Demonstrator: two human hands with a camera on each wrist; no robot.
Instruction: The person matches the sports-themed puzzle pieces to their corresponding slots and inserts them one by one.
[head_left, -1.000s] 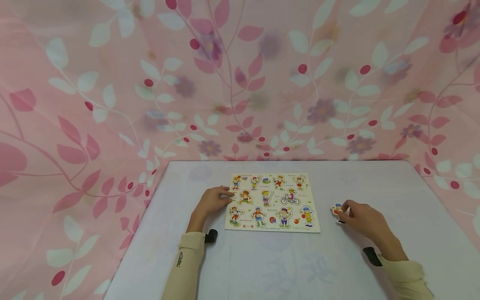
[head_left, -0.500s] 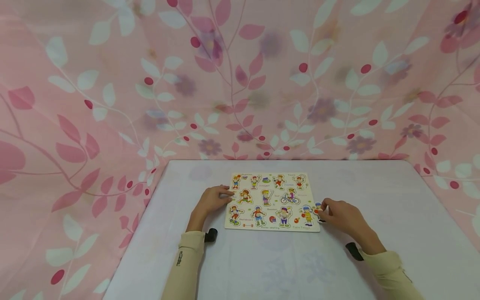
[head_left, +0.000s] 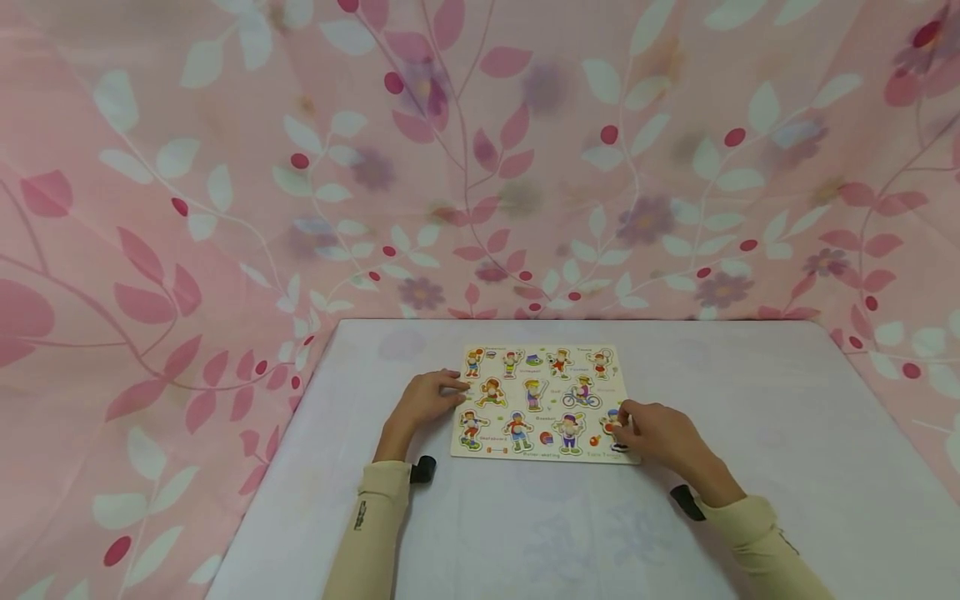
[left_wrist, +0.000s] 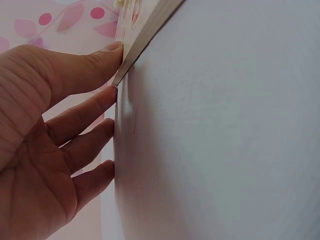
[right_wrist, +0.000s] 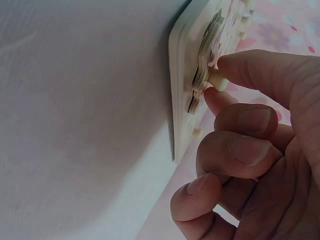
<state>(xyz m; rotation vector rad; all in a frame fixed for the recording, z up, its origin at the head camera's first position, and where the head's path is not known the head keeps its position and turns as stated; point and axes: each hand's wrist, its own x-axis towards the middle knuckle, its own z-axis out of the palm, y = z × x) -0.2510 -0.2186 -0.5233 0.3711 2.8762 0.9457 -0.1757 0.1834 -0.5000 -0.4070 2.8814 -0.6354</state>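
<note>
A cream wooden peg puzzle board (head_left: 551,423) printed with cartoon children in sports clothes lies flat on the table. At its left edge rests my left hand (head_left: 427,400), thumb and fingertips touching the edge with the fingers fairly straight. My right hand (head_left: 670,435) is over the board's lower right corner. Its thumb and index finger pinch the pale knob (right_wrist: 217,79) of a figure-shaped puzzle piece (right_wrist: 204,55), while the other fingers curl loosely. This piece is over the table-tennis figure's place, partly hidden by the fingers; whether it sits flush there I cannot tell.
White cloth covers the table (head_left: 525,533), and a pink floral curtain (head_left: 480,167) hangs behind and at the sides. More knobbed pieces, such as a cyclist (head_left: 581,394) and a baseball player (head_left: 570,433), sit in the board.
My right hand has carried the puzzle piece leftward from the table beside the board to above its lower right corner. My left hand has stayed at the left edge.
</note>
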